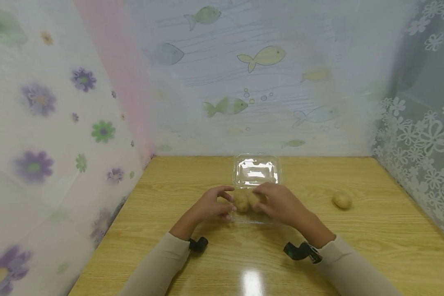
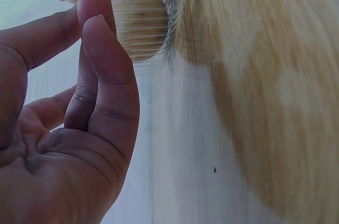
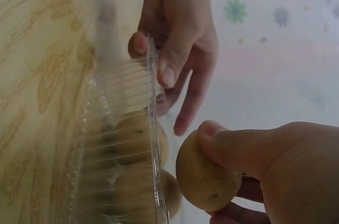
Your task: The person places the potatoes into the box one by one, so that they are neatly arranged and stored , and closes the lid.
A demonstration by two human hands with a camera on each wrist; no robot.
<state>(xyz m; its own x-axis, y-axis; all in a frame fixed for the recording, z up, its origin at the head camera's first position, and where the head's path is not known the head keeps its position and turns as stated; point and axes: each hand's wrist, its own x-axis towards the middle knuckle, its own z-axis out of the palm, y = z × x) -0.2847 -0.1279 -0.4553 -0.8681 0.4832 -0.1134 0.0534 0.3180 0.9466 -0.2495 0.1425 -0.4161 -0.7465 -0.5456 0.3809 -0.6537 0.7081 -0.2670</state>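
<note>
A clear plastic clamshell container point(image 1: 257, 222) lies on the table, its lid point(image 1: 257, 169) folded back toward the wall. Through its ribbed side in the right wrist view, potatoes point(image 3: 139, 138) are visible inside; one potato point(image 1: 241, 202) shows in the head view. My left hand point(image 1: 214, 203) pinches the container's left rim, thumb on the inner side and a fingertip outside. Between thumb and fingers, my right hand point(image 1: 281, 204) holds another potato point(image 3: 207, 173) just above the rim. A separate potato point(image 1: 342, 200) rests on the table, right of the container.
The wooden table point(image 1: 163, 176) meets a fish-patterned curtain point(image 1: 222, 74) at the back. Flowered sheeting point(image 1: 59, 135) hangs at the left, and a translucent floral sheet point(image 1: 414, 135) at the right. Dark wrist mounts point(image 1: 301, 250) sit beneath both wrists.
</note>
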